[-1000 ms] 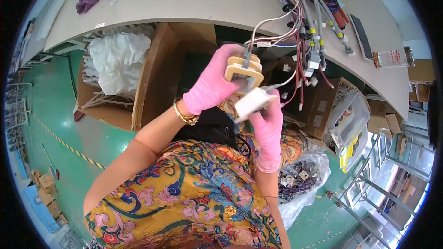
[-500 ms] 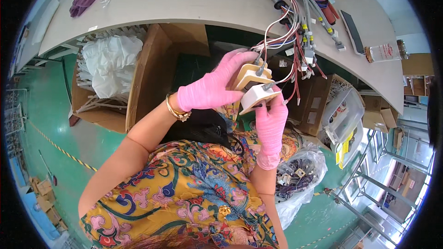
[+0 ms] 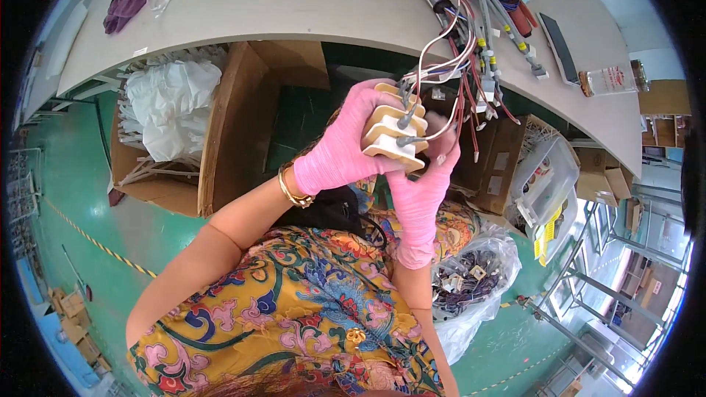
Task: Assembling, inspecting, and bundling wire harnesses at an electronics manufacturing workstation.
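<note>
My left hand [image 3: 342, 140], in a pink glove, is closed round a stack of white blocks with tan plates [image 3: 395, 138]. Grey cable ends come out of the blocks and run up into red, white and dark wires [image 3: 454, 44]. Palm and thumb press on the stack's left side. At its lower right is my right hand [image 3: 421, 195], also gloved in pink, with thumb and fingers apart around the nearest block's corner. Some of its fingertips are blurred beside the wires, and whether they touch the block is unclear.
The grey table [image 3: 294, 0] curves across the top, bearing grey cables [image 3: 482, 0], a dark flat device [image 3: 559, 48], a jar [image 3: 610, 81] and purple cloth [image 3: 129, 1]. Below are an open carton [image 3: 209, 140], clear plastic bins [image 3: 544, 184] and a bag of wired parts [image 3: 478, 287].
The nearest block has joined the others in my left hand, tan plates now lined up. My right hand has loosened from it and moved slightly left and down. The view has shifted a little.
</note>
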Demonstrator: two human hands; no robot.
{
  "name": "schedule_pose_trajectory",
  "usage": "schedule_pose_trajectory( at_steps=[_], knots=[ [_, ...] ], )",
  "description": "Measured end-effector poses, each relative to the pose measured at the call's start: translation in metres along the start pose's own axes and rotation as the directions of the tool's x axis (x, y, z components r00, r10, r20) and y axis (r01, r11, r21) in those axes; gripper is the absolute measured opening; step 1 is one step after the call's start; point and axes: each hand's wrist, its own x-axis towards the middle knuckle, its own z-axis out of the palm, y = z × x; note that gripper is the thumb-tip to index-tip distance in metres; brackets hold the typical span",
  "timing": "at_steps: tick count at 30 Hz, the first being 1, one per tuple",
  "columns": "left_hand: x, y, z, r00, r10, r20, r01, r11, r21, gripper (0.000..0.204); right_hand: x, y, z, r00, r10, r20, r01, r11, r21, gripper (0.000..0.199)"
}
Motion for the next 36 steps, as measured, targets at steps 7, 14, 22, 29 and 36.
schedule_pose_trajectory(
  at_steps=[7,14,22,29,36],
  knots=[
    [-0.005,0.002,-0.007,0.991,0.046,0.128,-0.057,0.995,0.087,0.071,0.016,0.016,-0.001,0.935,-0.116,0.334,0.085,0.991,0.107,0.082],
    [-0.007,-0.005,-0.003,0.99,0.09,0.108,-0.099,0.992,0.083,0.068,0.012,0.025,0.001,0.955,-0.147,0.256,0.144,0.989,0.029,0.075],
    [-0.006,-0.001,-0.008,0.99,0.033,0.136,-0.039,0.998,0.046,0.068,0.018,0.008,0.006,0.921,-0.252,0.298,0.285,0.956,-0.075,0.063],
    [-0.004,-0.011,-0.006,0.996,0.026,0.085,-0.033,0.997,0.074,0.058,0.001,0.035,0.012,0.966,-0.045,0.255,0.043,0.999,0.015,0.078],
    [-0.001,0.052,-0.087,0.941,0.122,-0.316,-0.028,0.958,0.285,0.064,0.039,-0.058,-0.084,0.629,0.172,0.758,-0.1,0.985,-0.14,0.039]
  ],
)
